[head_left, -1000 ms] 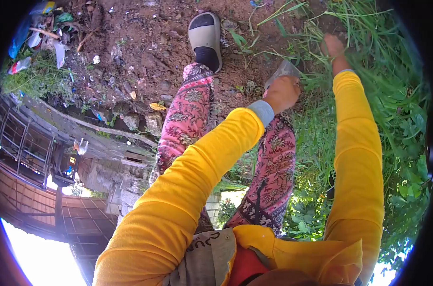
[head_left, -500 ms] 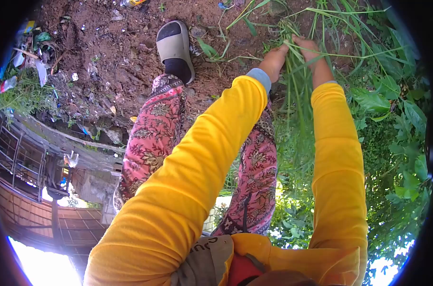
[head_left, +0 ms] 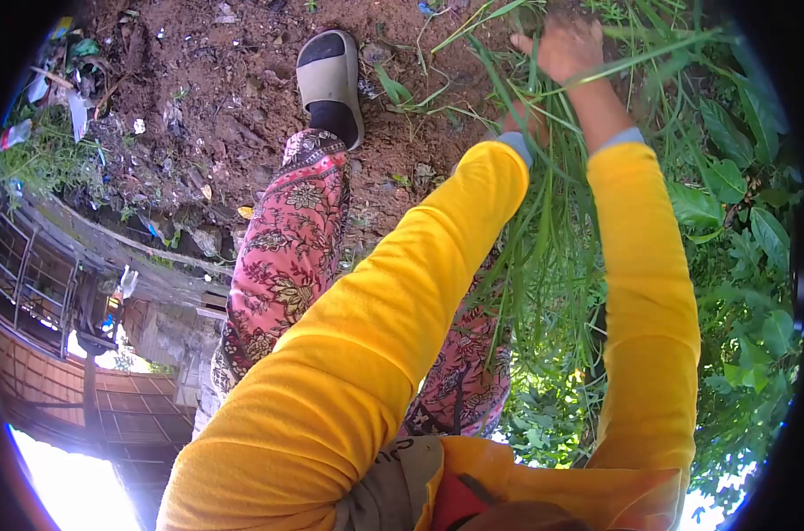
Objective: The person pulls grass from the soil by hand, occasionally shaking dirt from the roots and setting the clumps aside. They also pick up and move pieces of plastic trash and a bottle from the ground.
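Left hand (head_left: 528, 122), partly hidden, clasps long grass (head_left: 552, 212); right hand (head_left: 568, 51) opens, thumb spread, just beyond it; sandal (head_left: 329, 81) lies well leftward.

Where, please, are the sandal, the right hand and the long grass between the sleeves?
Sandal (head_left: 327, 81): head view, on the strap.
Right hand (head_left: 571, 55): head view, on its back.
Long grass (head_left: 554, 212): head view, on the hanging blades.

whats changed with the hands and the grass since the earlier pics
The right hand has moved forward from its close grip on the grass, and its fingers now look spread. The left hand is now partly behind blades, its hold unclear. The grey flat piece first seen beside it is out of sight. The sandal stayed planted on the dirt.
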A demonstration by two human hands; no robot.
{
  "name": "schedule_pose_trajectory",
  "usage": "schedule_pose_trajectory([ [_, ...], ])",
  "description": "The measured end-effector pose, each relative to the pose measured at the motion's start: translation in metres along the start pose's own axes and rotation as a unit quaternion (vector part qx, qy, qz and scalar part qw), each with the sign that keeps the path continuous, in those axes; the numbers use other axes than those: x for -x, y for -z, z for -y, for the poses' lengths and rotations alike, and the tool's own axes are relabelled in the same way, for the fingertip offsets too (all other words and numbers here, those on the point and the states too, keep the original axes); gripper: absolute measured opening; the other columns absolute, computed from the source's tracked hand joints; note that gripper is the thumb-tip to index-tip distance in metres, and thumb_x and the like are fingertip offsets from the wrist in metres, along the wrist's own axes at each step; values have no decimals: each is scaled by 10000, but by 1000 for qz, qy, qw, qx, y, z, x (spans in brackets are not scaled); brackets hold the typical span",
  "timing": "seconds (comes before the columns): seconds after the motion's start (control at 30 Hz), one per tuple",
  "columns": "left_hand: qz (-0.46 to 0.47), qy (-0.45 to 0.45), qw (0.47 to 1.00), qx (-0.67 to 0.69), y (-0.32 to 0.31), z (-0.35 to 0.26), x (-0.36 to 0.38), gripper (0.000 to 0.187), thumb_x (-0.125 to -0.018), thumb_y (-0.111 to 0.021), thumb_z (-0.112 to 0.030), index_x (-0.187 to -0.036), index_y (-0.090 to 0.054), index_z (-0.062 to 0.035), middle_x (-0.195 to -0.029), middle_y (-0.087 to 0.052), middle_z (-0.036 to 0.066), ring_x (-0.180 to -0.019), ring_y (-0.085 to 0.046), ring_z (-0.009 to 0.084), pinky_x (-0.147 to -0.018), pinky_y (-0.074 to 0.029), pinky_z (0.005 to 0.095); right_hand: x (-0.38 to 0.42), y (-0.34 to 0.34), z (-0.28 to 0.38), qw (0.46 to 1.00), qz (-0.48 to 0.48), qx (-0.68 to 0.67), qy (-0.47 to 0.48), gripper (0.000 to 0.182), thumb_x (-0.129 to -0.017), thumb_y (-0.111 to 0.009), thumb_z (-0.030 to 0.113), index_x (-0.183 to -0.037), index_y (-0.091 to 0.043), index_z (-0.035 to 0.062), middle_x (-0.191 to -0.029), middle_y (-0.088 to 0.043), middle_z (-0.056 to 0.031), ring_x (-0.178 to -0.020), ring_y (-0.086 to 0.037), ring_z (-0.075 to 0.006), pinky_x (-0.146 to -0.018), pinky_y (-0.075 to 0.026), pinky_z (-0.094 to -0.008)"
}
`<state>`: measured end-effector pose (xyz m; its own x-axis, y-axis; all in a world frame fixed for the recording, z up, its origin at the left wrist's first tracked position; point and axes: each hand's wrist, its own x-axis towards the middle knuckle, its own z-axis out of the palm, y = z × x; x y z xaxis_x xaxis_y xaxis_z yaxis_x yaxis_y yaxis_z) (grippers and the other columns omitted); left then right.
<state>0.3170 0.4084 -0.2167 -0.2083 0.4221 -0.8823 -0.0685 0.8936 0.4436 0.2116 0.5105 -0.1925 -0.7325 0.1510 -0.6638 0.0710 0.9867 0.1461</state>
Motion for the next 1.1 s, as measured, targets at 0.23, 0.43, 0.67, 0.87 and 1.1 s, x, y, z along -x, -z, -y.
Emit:
schedule_pose_trajectory([
  [0.23, -91, 60, 927, 358, -6, 6, 34, 318, -825, -496, -246, -1035, -546, -12, -959, -590, 177, -873, -583, 294, -752, -469, 365, 10, -175, 12, 745, 332, -518, -257, 448, -769, -578, 415, -1082, -574, 95, -1073, -559, -198, -996, -530, -311, -856, -400, -449],
  [0.43, 159, 101, 659, 728, 34, 14, 74, 324, -846, -468, -288, -1029, -563, -37, -940, -605, 165, -829, -598, 266, -720, -477, 368, 23, -135, 17, 449, 305, -730, -415, 218, -842, -539, 260, -946, -578, 73, -893, -580, -137, -720, -541, -228, -621, -470, -385],
  [0.67, -11, -127, 992, 27, 35, 23, 50, 267, -806, -434, -208, -931, -582, -24, -905, -553, 279, -853, -566, 381, -765, -448, 425, 6, -172, 22, 367, 203, -830, -368, 192, -830, -567, 243, -876, -520, 63, -639, -489, -46, -510, -475, -189, -444, -404, -331],
  [0.87, -14, -121, 991, 49, 85, -9, 79, 284, -811, -431, -224, -882, -576, 9, -915, -549, 284, -882, -545, 403, -766, -438, 443, 16, -131, 35, 407, 172, -827, -347, 148, -821, -563, 188, -771, -573, 49, -619, -520, -41, -478, -456, -163, -428, -371, -305],
  [1.1, -57, -44, 988, 133, 69, -6, 95, 312, -814, -451, -243, -828, -582, 40, -812, -570, 277, -805, -559, 417, -707, -443, 463, 41, -96, 38, 413, 160, -822, -357, 199, -818, -582, 256, -885, -544, 73, -593, -479, -31, -463, -455, -155, -408, -376, -295],
])
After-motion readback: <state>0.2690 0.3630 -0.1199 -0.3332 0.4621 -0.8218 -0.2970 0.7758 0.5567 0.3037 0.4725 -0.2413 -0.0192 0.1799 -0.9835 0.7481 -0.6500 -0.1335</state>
